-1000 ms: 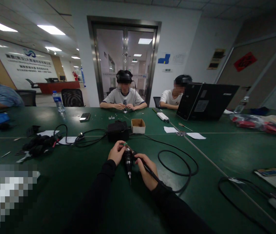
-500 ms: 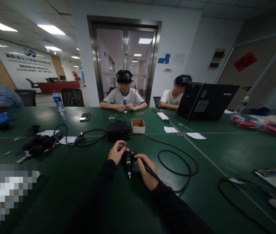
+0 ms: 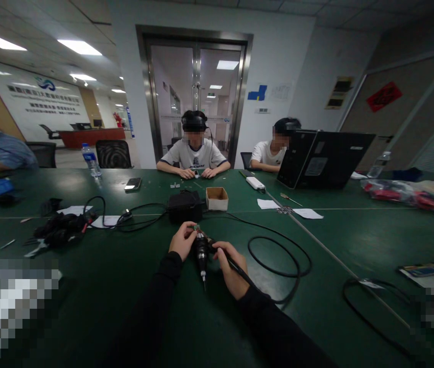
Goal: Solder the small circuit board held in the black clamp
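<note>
A black electric screwdriver (image 3: 202, 251) lies before me, its thin metal bit pointing toward me. At its far end, my left hand (image 3: 182, 242) is closed, thumb and fingers pinching a small green part (image 3: 197, 228) that looks like a circuit board. Reddish bits, perhaps wires, show beside it, too small to make out. From the right, my right hand (image 3: 234, 265) is closed around a black corded pen-like tool (image 3: 239, 271), held slanted like a pen. Its front end is near the screwdriver's upper body; whether they touch I cannot tell.
Beyond my hands stand a black box (image 3: 185, 206) with cables and a small open carton (image 3: 217, 199). A black cord (image 3: 304, 278) loops at right. Tangled black cables (image 3: 64, 227) lie left. Two people sit across the green table (image 3: 339, 240), one behind a laptop (image 3: 324, 158).
Both my hands stay nearly where they were, around the screwdriver. Across the table, the person in the middle has lowered and spread their hands.
</note>
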A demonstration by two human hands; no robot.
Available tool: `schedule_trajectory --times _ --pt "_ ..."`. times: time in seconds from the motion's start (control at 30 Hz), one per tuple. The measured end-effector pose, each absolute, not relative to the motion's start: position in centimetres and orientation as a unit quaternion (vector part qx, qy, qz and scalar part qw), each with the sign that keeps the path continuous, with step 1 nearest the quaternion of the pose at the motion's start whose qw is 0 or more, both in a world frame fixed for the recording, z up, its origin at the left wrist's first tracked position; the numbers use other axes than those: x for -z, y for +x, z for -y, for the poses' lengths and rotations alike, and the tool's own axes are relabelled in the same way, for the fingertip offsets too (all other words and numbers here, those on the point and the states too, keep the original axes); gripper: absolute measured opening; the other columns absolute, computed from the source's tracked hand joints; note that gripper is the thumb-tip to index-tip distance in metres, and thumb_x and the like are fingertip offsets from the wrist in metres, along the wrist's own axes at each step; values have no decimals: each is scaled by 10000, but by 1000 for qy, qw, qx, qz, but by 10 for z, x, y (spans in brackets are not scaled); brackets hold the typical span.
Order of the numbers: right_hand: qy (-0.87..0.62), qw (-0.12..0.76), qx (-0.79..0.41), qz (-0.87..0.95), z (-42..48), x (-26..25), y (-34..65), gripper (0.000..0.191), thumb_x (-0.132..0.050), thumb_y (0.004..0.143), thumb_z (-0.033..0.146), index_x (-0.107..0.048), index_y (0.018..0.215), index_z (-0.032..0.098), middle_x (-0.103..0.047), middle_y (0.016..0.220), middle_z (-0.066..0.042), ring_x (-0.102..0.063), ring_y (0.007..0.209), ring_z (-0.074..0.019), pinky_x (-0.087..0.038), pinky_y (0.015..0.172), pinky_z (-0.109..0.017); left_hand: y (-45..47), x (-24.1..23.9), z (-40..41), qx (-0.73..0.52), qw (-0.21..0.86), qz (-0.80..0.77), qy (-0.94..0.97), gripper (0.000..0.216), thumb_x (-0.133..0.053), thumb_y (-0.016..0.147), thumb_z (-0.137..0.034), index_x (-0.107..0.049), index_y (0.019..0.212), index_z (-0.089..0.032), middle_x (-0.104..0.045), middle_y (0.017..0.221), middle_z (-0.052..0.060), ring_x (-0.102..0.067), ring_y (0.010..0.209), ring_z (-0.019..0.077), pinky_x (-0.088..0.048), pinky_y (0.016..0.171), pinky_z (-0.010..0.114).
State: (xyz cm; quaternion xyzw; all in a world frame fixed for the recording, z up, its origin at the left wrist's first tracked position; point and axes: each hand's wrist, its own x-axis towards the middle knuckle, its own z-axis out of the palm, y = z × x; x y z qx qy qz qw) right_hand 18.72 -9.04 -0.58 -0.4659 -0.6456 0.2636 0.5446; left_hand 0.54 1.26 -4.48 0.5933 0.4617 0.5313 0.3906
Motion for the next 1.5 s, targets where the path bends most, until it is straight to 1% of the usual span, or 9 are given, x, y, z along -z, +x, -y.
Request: schedule_trajectory --times 0.37,0.53,0.67,0.77,0.9,1.0,1.1,1.23,1.5 --pt "-473 547 -280 631 92 4 187 225 -507 921 319 -695 975 207 -667 751 -3 -605 633 -149 -460 601 -240 6 39 -8 -514 388 -480 595 260 -593 831 -322 -594 1069 -217 -749 925 35 -700 918 199 -497 924 332" --pt "-481 575 -276 601 92 1 187 244 -503 914 346 -691 964 199 -654 735 -9 -600 627 -156 -453 580 -245 5 33 -11 -439 359 -556 607 262 -536 854 -329 -639 1051 -189 -749 878 53 -687 883 221 -498 878 340" --pt "-489 580 -281 588 90 -1 188 263 -496 920 368 -686 964 192 -640 722 -9 -598 631 -161 -451 581 -250 2 25 -13 -368 358 -592 622 322 -490 882 -328 -639 1114 -162 -737 932 82 -675 924 229 -493 878 339" --pt "-491 579 -288 584 89 0 188 271 -496 920 379 -684 979 192 -644 734 -10 -597 631 -162 -448 582 -252 2 14 -11 -328 359 -606 629 406 -484 896 -373 -586 1225 -158 -721 964 97 -664 922 238 -510 838 340" --pt "-490 589 -288 574 88 2 189 273 -505 907 393 -683 958 192 -646 728 -10 -592 627 -164 -446 582 -255 10 -11 7 -267 411 -623 609 557 -481 891 -480 -432 1379 -216 -672 1111 128 -662 906 261 -546 628 313" --pt "-492 593 -290 568 87 4 190 280 -506 907 401 -682 963 191 -644 727 -10 -591 629 -166 -445 581 -257 20 -29 26 -216 417 -630 619 762 -640 779 -500 -329 1432 -260 -558 1315 166 -650 993 296 -548 556 291" --pt "-492 596 -294 563 86 5 190 278 -507 911 403 -679 970 193 -639 729 -6 -590 629 -165 -444 575 -255 31 -37 40 -163 338 -646 665 782 -739 683 -425 -398 1362 -239 -508 1331 186 -659 993 303 -561 637 306" --pt "-486 598 -297 564 86 6 190 282 -503 914 406 -673 971 189 -643 741 -10 -588 627 -162 -445 570 -252 41 -38 45 -124 248 -666 692 663 -733 687 -336 -438 1267 -211 -550 1244 146 -659 1035 291 -519 862 336" --pt "-483 597 -296 569 87 7 191 284 -504 925 406 -678 980 189 -639 730 -5 -580 602 -153 -444 558 -246 42 -33 47 -153 248 -657 695 634 -709 684 -292 -436 1249 -204 -549 1213 154 -654 1022 332 -484 874 373"
